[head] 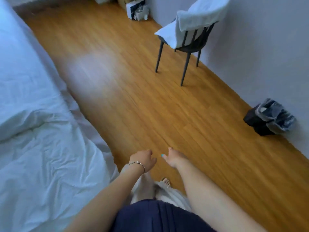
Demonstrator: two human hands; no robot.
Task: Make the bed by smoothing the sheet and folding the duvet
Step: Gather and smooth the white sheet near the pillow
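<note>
Left of frame: bed with creased white cotton sheet [50,161] and puffy white duvet [18,91] bunched at mid left. Lower centre: left hand [144,160], silver bangle [137,164] on its wrist, fingers loosely curled, holding nothing; right hand [173,158], fingers apart, empty, both above glossy wood-plank floor [133,97]. Upper right: dark slatted chair [187,46] draped with white towel [197,17].
</note>
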